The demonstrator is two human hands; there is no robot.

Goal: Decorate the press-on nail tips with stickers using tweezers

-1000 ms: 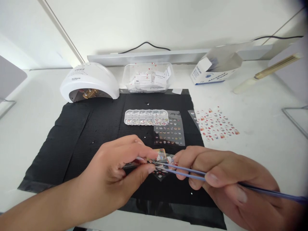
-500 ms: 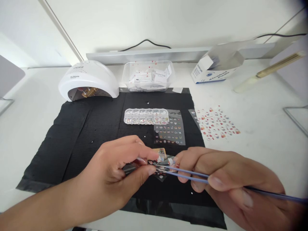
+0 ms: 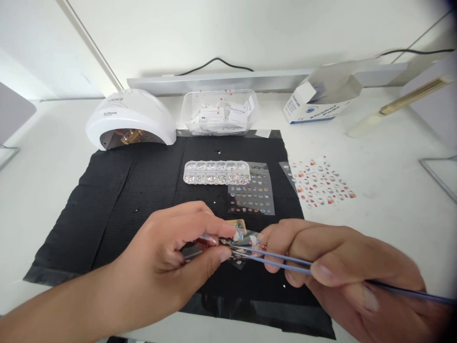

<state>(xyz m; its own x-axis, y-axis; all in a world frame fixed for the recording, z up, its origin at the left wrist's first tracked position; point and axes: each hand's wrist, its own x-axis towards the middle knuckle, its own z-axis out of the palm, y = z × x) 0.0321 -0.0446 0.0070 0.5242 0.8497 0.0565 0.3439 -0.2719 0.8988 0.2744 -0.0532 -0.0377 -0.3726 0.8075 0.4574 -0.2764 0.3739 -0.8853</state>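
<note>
Between the thumb and fingers of my left hand (image 3: pixel 178 247) is a clear sticker sheet (image 3: pixel 246 237) with small cartoon figures, bent and held above the black mat. My right hand (image 3: pixel 342 267) grips blue tweezers (image 3: pixel 282 259); their tips touch or lie very near the sheet beside my left thumb. The fingertips of my right hand also meet the sheet's right edge. Whether a sticker is between the tips is too small to tell. Just behind the sheet shows a small gold-edged piece (image 3: pixel 238 224), partly covered by my fingers.
A rhinestone case (image 3: pixel 217 172) overlaps another sticker sheet (image 3: pixel 252 200) on the black mat (image 3: pixel 150 190). A white nail lamp (image 3: pixel 132 116) stands back left, near a clear tub (image 3: pixel 219 114) of packets. To the right are an alcohol pads box (image 3: pixel 317 105), a brush (image 3: pixel 396 107) and red-printed stickers (image 3: pixel 323 183).
Almost nothing differs. The tweezers have shifted very slightly in my right hand, while my left hand keeps its hold on the sheet.
</note>
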